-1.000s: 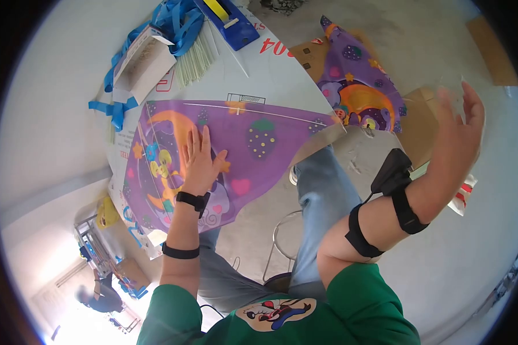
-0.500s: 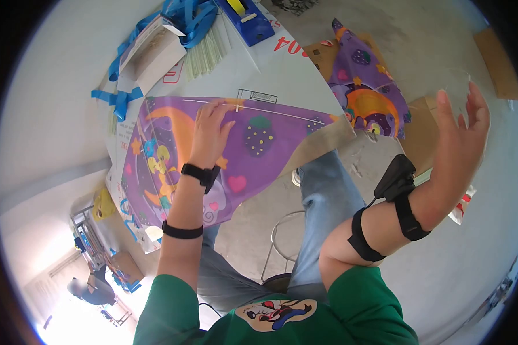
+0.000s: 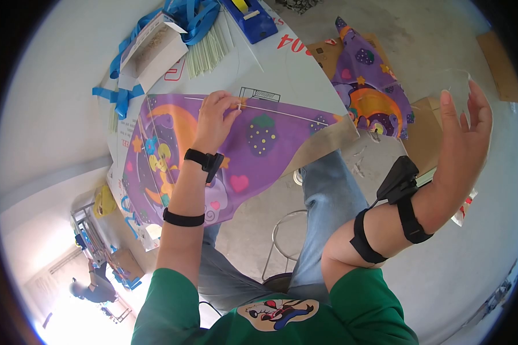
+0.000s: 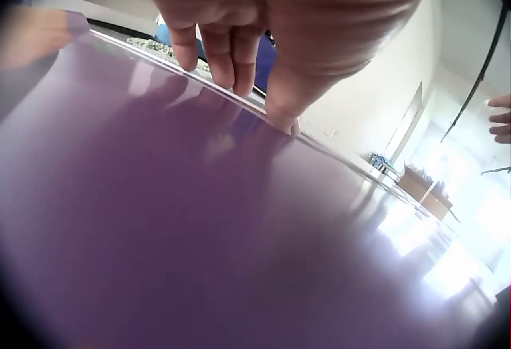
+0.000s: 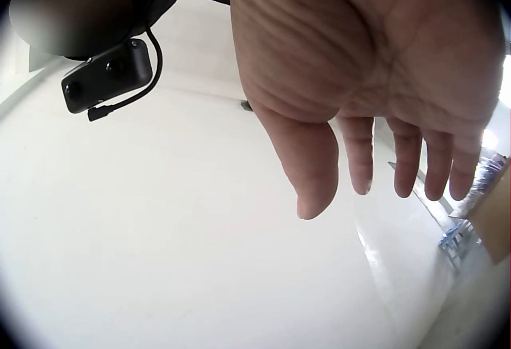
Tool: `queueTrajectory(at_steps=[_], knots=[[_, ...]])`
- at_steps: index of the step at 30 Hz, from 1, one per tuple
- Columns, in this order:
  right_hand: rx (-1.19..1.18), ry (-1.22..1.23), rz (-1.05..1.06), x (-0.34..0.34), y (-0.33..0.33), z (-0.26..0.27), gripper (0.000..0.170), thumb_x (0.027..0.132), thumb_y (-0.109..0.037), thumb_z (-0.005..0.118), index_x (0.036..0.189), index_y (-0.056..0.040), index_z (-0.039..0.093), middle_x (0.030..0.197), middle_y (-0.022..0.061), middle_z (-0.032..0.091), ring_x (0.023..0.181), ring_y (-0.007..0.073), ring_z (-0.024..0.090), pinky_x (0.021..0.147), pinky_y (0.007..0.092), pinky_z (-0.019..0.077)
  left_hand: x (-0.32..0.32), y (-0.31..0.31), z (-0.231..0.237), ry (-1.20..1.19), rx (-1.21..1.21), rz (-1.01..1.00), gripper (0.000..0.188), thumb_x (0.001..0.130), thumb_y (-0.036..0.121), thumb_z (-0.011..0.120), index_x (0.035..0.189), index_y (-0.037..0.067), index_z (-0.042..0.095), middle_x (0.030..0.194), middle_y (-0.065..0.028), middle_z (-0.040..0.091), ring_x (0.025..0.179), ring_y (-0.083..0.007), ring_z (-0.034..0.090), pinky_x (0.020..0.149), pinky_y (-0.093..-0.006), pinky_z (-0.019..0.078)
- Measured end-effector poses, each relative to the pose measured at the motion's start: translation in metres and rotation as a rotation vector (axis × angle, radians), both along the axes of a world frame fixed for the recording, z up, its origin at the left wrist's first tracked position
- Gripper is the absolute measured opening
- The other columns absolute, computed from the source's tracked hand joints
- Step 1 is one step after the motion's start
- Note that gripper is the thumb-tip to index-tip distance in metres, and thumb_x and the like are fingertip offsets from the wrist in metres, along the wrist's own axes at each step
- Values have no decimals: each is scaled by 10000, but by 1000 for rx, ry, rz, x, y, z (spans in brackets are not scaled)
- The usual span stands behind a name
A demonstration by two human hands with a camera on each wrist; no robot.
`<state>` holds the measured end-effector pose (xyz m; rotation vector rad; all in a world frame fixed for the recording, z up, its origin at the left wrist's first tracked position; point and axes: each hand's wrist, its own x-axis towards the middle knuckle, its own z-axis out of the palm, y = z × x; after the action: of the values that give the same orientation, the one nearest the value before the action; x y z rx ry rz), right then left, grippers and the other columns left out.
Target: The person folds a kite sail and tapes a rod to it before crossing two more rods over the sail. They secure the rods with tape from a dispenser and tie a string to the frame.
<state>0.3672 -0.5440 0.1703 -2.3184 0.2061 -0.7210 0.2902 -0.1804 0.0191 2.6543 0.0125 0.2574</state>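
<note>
A purple kite sheet [image 3: 263, 141] printed with a moon, strawberries and hearts lies spread on the table. Along its far edge runs a thin white rod [image 3: 288, 114], with a small white piece [image 3: 239, 107] crossing it. My left hand [image 3: 214, 119] pinches the rod beside this piece; in the left wrist view the thumb [image 4: 289, 98] comes down at the sheet's edge, its other fingers loosely lowered beyond. Raised off to the right, my right hand [image 3: 465, 135] has its fingers apart and extended. A faint clear strand [image 3: 459, 71] shows at its fingertips.
At the back of the table are a blue tape dispenser [image 3: 252, 18], a bundle of pale sticks [image 3: 206, 54], an open white box [image 3: 152, 54] and blue ribbon [image 3: 121, 98]. Another purple kite [image 3: 365, 75] lies on cardboard at the right. A person [image 3: 98, 287] stands far left.
My left hand has lifted from flat on the sheet and moved to the far edge, where thumb and finger close on the rod. The right hand stays raised, nearly still.
</note>
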Motion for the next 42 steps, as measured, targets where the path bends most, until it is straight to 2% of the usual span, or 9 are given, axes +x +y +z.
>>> queueTrajectory(at_steps=[6,21,26,28,34,38,40,42], knots=[[55,2,36,1,0,0,450,776,-265,713,1172,-88,593,1209,105,581,1141,222,551,1005,350,404,1,-1,-2,-33,-31,5,220,692,66,738,895,84,653,1007,-64,595,969,-279,559,845,-384,451],[43,24,31,0,2,1,457,775,-263,715,1179,-88,590,1203,101,586,1122,215,559,986,343,419,1,1,-2,-10,-49,10,216,695,47,727,891,83,644,1034,-73,593,979,-280,558,844,-385,450],[181,80,49,1,5,3,480,782,-206,729,1215,-91,557,1137,93,605,1043,189,586,936,312,447,2,-6,34,-107,14,-10,213,697,44,720,889,63,629,1054,-76,619,998,-271,569,856,-381,448],[378,200,162,2,4,3,552,813,-144,712,1300,-62,466,1095,106,602,1007,162,583,891,259,456,4,-9,57,-141,-7,-32,213,699,46,718,889,56,624,1052,-75,630,1000,-269,573,859,-375,448],[573,215,325,2,14,4,596,837,-42,657,1356,-30,365,988,124,636,949,162,606,871,253,472,9,-33,122,-236,-81,-48,230,712,10,719,908,48,605,1013,-60,653,960,-246,593,843,-329,465],[714,236,431,-2,16,16,587,840,2,627,1359,-11,353,936,126,647,885,164,628,854,265,493,13,-46,142,-264,-84,-75,248,710,-15,722,917,43,600,1013,-59,652,956,-238,594,844,-318,466],[817,247,469,-6,17,21,601,791,55,637,1332,-17,386,882,107,656,820,121,624,776,234,507,13,-51,149,-275,-107,-88,250,708,-16,723,919,43,601,1012,-59,652,958,-239,593,845,-316,464],[818,254,519,-9,16,25,607,799,61,619,1348,-10,371,888,116,654,829,136,631,795,242,507,14,-57,155,-273,-138,-93,254,707,-19,724,922,43,604,1002,-61,654,965,-237,591,848,-312,460]])
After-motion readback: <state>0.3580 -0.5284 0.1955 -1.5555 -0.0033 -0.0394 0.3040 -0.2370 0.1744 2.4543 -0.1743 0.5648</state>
